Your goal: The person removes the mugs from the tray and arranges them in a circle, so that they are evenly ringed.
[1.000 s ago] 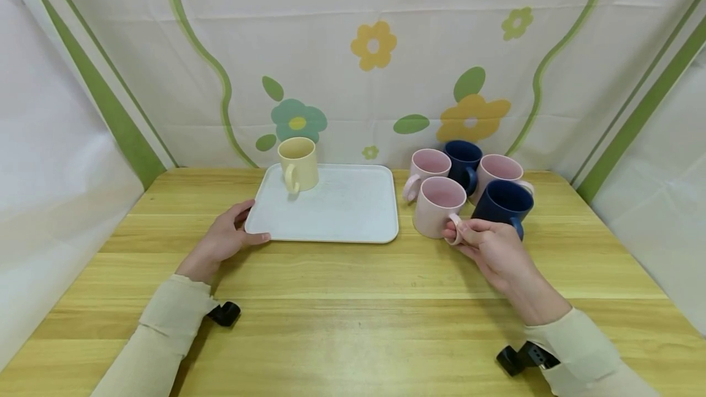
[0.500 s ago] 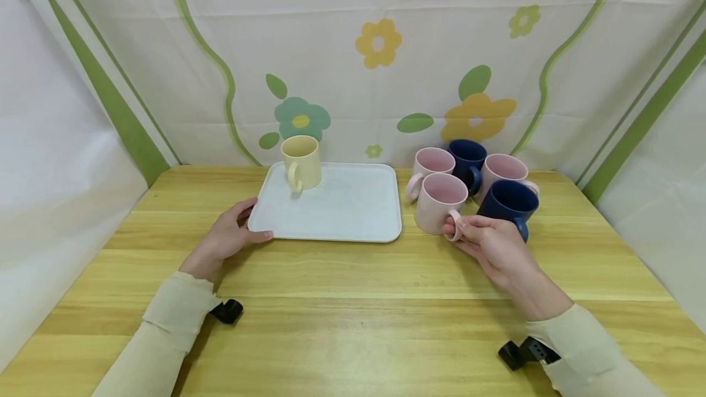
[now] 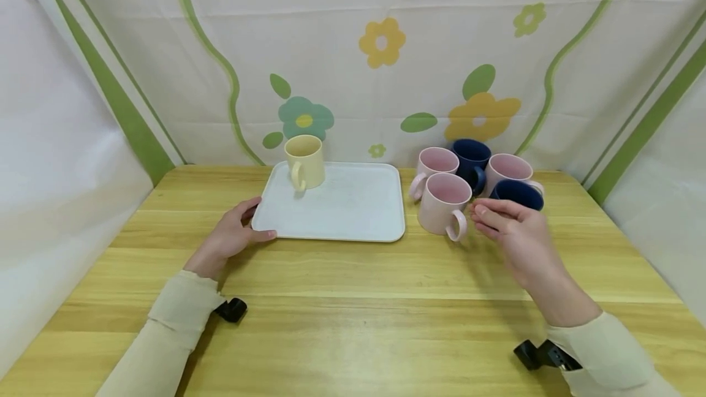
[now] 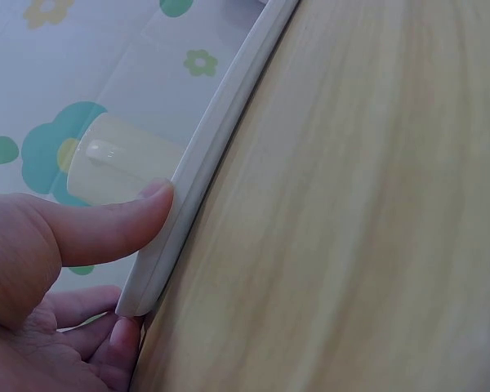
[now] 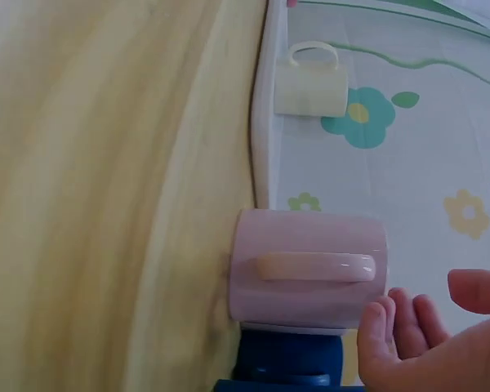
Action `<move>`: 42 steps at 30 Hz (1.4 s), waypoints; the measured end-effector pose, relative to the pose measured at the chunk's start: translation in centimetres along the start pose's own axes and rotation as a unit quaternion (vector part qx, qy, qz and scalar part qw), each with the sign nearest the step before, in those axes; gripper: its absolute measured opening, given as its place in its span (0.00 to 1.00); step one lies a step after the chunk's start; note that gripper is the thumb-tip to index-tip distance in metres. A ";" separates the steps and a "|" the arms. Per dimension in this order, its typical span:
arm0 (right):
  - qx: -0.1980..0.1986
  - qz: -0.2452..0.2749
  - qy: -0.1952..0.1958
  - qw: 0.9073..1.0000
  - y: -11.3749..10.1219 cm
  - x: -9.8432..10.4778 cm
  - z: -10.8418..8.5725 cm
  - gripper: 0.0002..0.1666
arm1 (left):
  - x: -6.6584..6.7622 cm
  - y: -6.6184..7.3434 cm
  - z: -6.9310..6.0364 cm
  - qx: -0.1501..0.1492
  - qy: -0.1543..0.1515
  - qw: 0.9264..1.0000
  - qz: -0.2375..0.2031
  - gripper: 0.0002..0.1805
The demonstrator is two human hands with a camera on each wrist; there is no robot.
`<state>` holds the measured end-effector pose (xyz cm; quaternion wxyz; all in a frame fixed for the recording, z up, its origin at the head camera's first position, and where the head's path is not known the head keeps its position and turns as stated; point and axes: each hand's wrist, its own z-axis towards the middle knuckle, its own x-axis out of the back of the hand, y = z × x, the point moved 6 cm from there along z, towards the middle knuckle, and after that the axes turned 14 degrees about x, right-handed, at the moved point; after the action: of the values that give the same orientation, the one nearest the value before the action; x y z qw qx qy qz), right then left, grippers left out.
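Observation:
A white tray lies on the table, and a pale yellow mug stands near its back left corner. My left hand holds the tray's front left corner, the thumb along the front edge and the other fingers at the side. To the tray's right, a pink mug stands upright with its handle towards me. My right hand is just right of that handle, apart from it, thumb and fingers loosely bent with nothing between them. It partly hides the front dark blue mug.
Behind the front pink mug stand another pink mug, a dark blue mug and a third pink mug, close together. A flowered white cloth hangs right behind the wooden table.
My right hand has let go of the front pink mug's handle and moved right and up, in front of the front blue mug. The left hand stays at the tray corner.

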<state>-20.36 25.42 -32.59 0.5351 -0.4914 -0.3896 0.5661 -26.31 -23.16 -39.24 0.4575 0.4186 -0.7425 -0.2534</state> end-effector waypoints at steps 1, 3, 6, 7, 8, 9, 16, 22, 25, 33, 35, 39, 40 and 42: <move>0.015 -0.006 0.006 1.000 -0.4 -0.1 0.1 0.10 | 0.0 0.0 0.0 -0.001 0.001 1.000 -0.001 0.58; 0.041 -0.021 0.015 0.999 -1.2 -0.3 0.4 0.07 | 0.0 0.1 0.0 -0.003 0.001 1.000 0.000 0.58; 0.060 -0.040 0.010 0.997 -2.0 -0.9 0.9 0.06 | 0.0 0.1 0.1 -0.006 -0.002 1.000 0.000 0.58; 0.062 -0.047 0.003 0.997 -2.1 -1.2 1.1 0.08 | 0.0 0.1 0.1 -0.007 -0.003 1.000 -0.001 0.58; 0.063 -0.052 -0.005 0.997 -2.3 -1.5 1.3 0.09 | 0.0 0.0 0.1 -0.007 -0.004 1.000 -0.002 0.58; 0.063 -0.056 -0.011 0.996 -2.4 -1.7 1.5 0.10 | -0.1 0.0 0.1 -0.006 -0.005 1.000 -0.004 0.58; 0.062 -0.108 -0.040 0.991 -2.0 -3.7 3.0 0.18 | -0.3 0.0 0.2 0.007 0.001 1.000 -0.011 0.59; 0.054 -0.158 -0.087 0.982 -1.4 -6.4 4.0 0.21 | -0.3 0.0 0.1 0.013 0.003 1.000 -0.011 0.59; 0.052 -0.168 -0.113 0.978 -1.1 -8.2 4.5 0.21 | -0.2 0.0 0.1 0.017 0.006 1.000 -0.010 0.58; 0.033 -0.178 -0.178 0.967 0.9 -12.2 5.4 0.19 | -0.2 -0.1 0.1 0.022 0.009 1.000 -0.009 0.58; 0.027 -0.168 -0.189 0.967 1.6 -13.1 5.7 0.18 | -0.2 -0.1 0.1 0.023 0.007 1.000 -0.009 0.58; 0.018 -0.146 -0.205 0.968 2.5 -15.2 6.0 0.17 | -0.2 0.0 0.0 0.022 0.008 1.000 -0.008 0.58; 0.015 -0.139 -0.207 0.968 2.7 -15.7 6.1 0.17 | -0.2 0.0 0.0 0.021 0.008 1.000 -0.007 0.58; 0.011 -0.127 -0.211 0.969 3.0 -16.8 6.1 0.17 | -0.2 0.1 -0.1 0.022 0.009 1.000 -0.006 0.58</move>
<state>-27.92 8.98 -31.85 0.5137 -0.3017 -0.5467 0.5884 -26.19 -22.99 -39.21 0.4536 0.4352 -0.7410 -0.2363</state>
